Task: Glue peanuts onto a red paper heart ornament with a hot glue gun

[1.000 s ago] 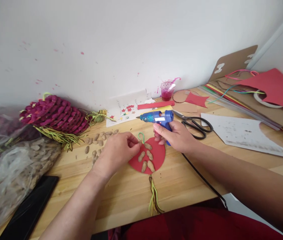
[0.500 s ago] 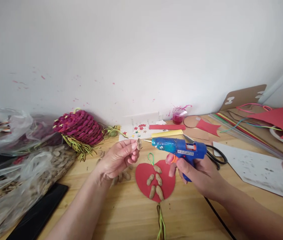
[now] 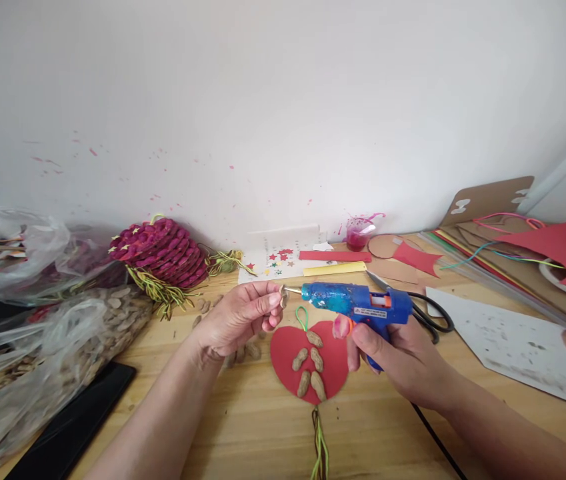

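Between thumb and fingers, my left hand [image 3: 247, 315] pinches a peanut [image 3: 283, 296]. My right hand [image 3: 403, 357] is wrapped round a blue glue gun [image 3: 353, 302], a finger at its orange trigger. The metal nozzle points left, its tip at the peanut; whether they touch I cannot tell. Below lies a red paper heart [image 3: 285, 350] bearing several peanuts [image 3: 317, 360] in paired rows. A green loop [image 3: 302, 317] tops the heart, and a yarn tassel [image 3: 319, 443] hangs from its bottom point. Loose peanuts [image 3: 243, 353] lie partly hidden behind my left wrist.
On the left are a plastic bag of peanuts [image 3: 113, 327], a black flat object [image 3: 73, 420] and a purple peanut-covered piece [image 3: 163, 257]. Star stickers [image 3: 280, 257], paper strips [image 3: 335, 256] and a paint cup [image 3: 357, 235] stand at the back. Cardboard and coloured sheets [image 3: 487, 260] fill the right.
The glue gun has tilted so its nozzle, now lower and level, meets the peanut's place. My left hand has shifted slightly right and turned the peanut.
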The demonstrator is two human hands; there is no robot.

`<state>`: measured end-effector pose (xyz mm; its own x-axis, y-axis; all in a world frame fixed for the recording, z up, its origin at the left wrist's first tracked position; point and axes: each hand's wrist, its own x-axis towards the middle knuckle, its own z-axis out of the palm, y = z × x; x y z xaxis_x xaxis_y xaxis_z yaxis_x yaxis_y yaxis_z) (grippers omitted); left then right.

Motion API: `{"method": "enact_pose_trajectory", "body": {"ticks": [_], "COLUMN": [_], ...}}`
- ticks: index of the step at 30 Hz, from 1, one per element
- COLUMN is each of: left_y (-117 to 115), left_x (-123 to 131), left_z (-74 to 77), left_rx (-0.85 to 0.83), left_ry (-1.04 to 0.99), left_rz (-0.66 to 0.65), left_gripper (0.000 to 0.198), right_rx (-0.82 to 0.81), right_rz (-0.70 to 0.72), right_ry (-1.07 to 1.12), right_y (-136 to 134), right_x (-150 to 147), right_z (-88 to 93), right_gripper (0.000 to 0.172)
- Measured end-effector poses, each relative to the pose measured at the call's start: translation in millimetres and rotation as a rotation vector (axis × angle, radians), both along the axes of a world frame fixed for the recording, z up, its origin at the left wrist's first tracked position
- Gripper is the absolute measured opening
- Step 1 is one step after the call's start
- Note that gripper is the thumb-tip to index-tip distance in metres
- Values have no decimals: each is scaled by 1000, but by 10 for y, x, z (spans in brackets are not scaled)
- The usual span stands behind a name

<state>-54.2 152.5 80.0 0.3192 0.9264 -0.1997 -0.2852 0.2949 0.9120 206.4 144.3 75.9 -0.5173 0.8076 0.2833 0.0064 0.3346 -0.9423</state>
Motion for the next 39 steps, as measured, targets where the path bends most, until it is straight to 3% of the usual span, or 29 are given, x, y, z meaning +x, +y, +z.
{"method": "enact_pose_trajectory", "body": {"ticks": [39], "left_y": [14], "left_x": [-32], "left_z": [-32], "left_rx": [-11], "left_ry": [18], "left_rz": [4], "left_gripper": [48], "right_rx": [17], "right_rz": [-44], "right_ry": [-67], "right_y": [19], "right_x": [23], "right_z": [-58], "right_gripper": [42]}}
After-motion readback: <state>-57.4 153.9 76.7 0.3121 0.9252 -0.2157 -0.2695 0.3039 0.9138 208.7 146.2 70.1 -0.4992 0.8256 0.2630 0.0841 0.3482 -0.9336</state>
